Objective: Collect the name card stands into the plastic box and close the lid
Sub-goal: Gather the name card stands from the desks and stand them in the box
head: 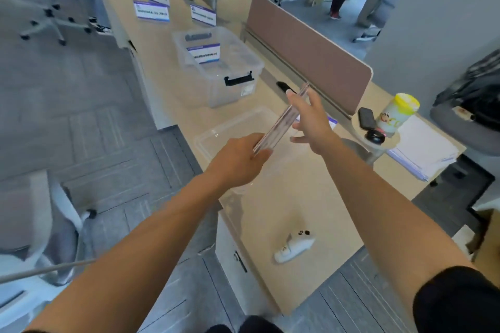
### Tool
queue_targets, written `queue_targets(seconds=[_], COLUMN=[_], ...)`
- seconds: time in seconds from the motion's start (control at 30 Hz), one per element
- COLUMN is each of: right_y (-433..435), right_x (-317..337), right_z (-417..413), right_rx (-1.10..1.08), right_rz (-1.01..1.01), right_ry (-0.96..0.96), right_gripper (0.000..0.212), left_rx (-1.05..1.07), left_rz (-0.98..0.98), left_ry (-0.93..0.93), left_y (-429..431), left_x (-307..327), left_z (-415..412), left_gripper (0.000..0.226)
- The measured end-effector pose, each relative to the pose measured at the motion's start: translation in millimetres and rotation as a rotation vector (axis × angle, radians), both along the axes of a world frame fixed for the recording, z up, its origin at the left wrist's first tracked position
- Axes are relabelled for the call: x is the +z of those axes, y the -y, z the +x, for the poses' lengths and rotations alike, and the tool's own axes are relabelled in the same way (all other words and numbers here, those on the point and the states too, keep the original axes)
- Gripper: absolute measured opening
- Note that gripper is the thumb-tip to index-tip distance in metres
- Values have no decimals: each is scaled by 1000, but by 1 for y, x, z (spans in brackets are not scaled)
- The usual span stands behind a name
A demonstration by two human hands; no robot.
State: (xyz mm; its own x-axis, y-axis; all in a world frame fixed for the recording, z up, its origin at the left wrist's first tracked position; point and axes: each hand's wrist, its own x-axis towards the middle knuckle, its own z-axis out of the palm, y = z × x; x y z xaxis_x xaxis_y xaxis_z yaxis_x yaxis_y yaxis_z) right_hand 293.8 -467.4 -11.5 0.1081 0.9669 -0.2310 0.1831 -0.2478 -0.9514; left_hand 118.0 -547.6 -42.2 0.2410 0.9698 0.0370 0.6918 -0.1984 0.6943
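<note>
Stand [281, 119] edge-on between both hands, long axis toward far right.

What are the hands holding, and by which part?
A clear acrylic name card stand: left hand grips its near end, right hand its far end.

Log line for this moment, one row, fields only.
both hands: left hand, right hand hold name card stand | plastic box: open, one stand inside | lid: on desk | three stands left
</note>
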Motion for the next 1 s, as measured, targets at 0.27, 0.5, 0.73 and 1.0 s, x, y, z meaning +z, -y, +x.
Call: queue_targets(seconds=[0.27,0.5,0.73,1.0], right_y=[-64,-163,-253,-337], right_x=[22,5,11,11], right_z=[-51,-84,-141,-215], right_rx=[84,136,176,198], right_rz=[78,133,115,144], right_ry=[9,-60,-124,-98], right_gripper=[42,40,46,58], left_rx=[-56,10,20,-102], left_rz=[-402,-398,-326,-277], left_ry=[575,633,540,588], left_y=[-60,-155,-251,-357], left_x=[5,-4,-3,-16], left_z=[-62,-89,-152,-242], left_gripper=[53,56,33,40])
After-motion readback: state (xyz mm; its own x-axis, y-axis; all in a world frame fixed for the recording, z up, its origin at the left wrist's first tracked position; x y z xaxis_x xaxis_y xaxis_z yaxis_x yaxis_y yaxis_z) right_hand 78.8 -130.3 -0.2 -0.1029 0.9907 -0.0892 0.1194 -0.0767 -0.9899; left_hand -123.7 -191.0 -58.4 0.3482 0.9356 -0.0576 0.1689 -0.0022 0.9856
